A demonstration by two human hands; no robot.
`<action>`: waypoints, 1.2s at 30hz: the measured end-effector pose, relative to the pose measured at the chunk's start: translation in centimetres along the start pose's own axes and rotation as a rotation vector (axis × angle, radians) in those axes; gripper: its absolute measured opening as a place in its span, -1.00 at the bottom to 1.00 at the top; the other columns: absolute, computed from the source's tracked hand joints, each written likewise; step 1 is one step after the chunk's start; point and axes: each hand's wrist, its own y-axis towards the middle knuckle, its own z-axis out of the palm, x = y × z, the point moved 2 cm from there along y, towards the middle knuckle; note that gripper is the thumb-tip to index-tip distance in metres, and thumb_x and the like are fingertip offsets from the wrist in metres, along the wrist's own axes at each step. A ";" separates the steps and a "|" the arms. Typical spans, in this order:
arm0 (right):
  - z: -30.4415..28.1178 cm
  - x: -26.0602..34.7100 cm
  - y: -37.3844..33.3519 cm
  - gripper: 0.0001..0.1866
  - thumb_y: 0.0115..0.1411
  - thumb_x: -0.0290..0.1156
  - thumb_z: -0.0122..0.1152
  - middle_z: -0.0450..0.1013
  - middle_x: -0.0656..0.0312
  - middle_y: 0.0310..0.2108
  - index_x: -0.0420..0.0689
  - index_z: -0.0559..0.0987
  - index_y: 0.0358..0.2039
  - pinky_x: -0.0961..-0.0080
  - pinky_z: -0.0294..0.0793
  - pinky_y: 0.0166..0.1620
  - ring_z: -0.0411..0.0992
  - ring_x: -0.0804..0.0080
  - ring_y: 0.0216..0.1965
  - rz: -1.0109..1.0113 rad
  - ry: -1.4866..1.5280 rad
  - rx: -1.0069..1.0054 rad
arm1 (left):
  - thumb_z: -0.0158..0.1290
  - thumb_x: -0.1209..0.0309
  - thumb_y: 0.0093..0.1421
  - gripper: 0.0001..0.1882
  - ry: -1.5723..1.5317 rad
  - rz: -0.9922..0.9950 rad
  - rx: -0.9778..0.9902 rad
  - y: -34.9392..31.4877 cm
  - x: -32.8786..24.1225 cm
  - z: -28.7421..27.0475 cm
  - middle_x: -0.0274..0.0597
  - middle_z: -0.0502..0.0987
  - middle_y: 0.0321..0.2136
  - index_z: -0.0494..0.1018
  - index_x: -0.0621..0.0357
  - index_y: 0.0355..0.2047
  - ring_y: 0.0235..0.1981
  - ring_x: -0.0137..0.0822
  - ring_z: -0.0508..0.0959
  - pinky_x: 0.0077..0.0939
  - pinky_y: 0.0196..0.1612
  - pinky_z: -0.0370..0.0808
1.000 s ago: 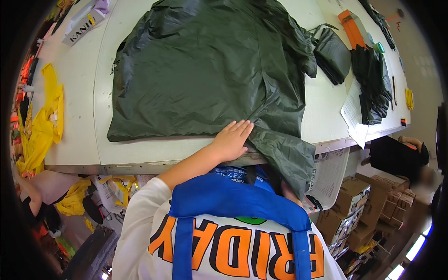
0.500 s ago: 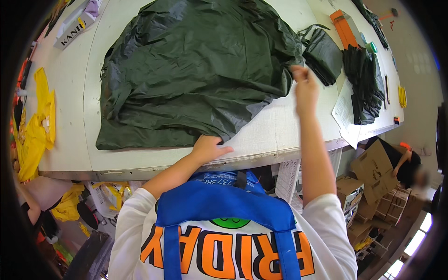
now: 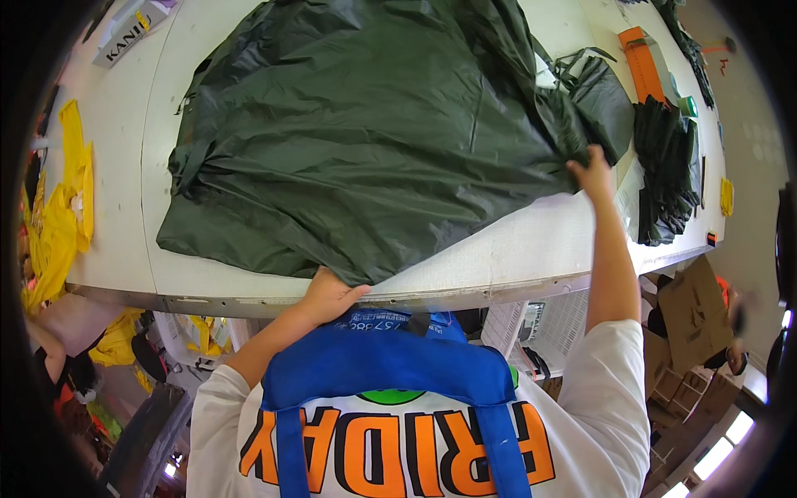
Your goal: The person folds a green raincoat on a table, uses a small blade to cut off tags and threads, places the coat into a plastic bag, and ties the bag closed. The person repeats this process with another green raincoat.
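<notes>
A large dark green garment (image 3: pixel 374 133) of thin shiny fabric lies spread over a white table (image 3: pixel 531 249). My left hand (image 3: pixel 328 295) grips the garment's near hem at the table's front edge. My right hand (image 3: pixel 591 170) is stretched far out to the right and pinches the garment's right edge. Both arms reach up from my white shirt, over a blue strap across my chest.
A pile of folded dark green pieces (image 3: pixel 664 166) and an orange box (image 3: pixel 643 62) lie at the table's right end. Yellow fabric (image 3: pixel 62 216) hangs off the left side. Cardboard boxes (image 3: pixel 693 315) and a white crate (image 3: pixel 552 324) stand below the table.
My right hand came up from below the table and reached out to the garment's right edge, pulling the hanging part onto the table. My left hand slid left along the near hem.
</notes>
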 end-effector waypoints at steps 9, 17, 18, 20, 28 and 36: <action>0.7 17.6 -10.3 -0.77 0.09 -0.51 0.22 0.45 0.11 -0.21 -0.12 0.56 -0.20 0.47 0.47 -0.25 0.44 0.21 -0.17 -0.325 0.521 0.008 | -0.20 0.09 0.32 -0.51 -0.079 -0.318 0.860 3.9 -3.2 3.0 0.13 0.52 -0.20 0.51 0.30 -0.25 -0.05 -0.03 0.46 -0.35 0.04 0.30; 7.4 22.7 -18.5 -0.63 -0.01 -0.29 0.30 0.34 0.22 -0.20 0.08 0.55 -0.13 0.38 0.44 -0.43 0.44 0.27 -0.45 -0.629 0.149 0.099 | 0.03 0.28 0.24 -0.75 -0.588 0.051 0.328 8.1 -4.5 -9.6 -0.20 0.57 -0.17 0.56 0.15 -0.20 -0.09 -0.32 0.53 -0.44 -0.05 0.46; 7.4 22.6 -18.7 -0.62 -0.02 -0.30 0.30 0.34 0.22 -0.20 0.08 0.55 -0.12 0.39 0.44 -0.44 0.44 0.28 -0.45 -0.631 0.131 0.085 | 0.02 0.31 0.25 -0.76 -0.156 0.235 -0.175 9.4 -2.2 -14.5 -0.19 0.54 -0.18 0.53 0.17 -0.17 -0.09 -0.33 0.52 -0.44 -0.06 0.45; 7.3 22.8 -18.7 -0.61 -0.03 -0.30 0.31 0.34 0.23 -0.20 0.08 0.55 -0.12 0.39 0.44 -0.44 0.44 0.27 -0.45 -0.636 0.135 0.076 | 0.09 0.30 0.15 -0.59 -0.085 -0.186 -0.967 10.6 2.8 -22.6 0.03 0.50 -0.09 0.44 0.32 -0.06 0.01 -0.17 0.46 -0.35 0.04 0.37; 7.3 23.1 -18.2 -0.66 -0.03 -0.32 0.31 0.33 0.24 -0.26 0.06 0.55 -0.17 0.42 0.42 -0.48 0.41 0.32 -0.51 -0.554 0.194 0.127 | 0.16 0.37 0.06 -0.70 0.034 0.184 -0.100 10.4 -2.2 -17.4 -0.14 0.55 -0.31 0.48 0.20 -0.20 -0.33 -0.23 0.53 -0.35 -0.28 0.46; 7.0 23.8 -17.7 -0.69 -0.03 -0.34 0.31 0.33 0.25 -0.31 0.03 0.55 -0.21 0.42 0.40 -0.49 0.40 0.34 -0.52 -0.568 0.204 0.130 | 0.13 0.20 0.18 -0.50 -1.556 -0.642 -0.228 12.6 5.6 -11.3 -0.03 0.40 0.00 0.30 0.22 0.03 -0.06 -0.16 0.47 -0.23 0.02 0.44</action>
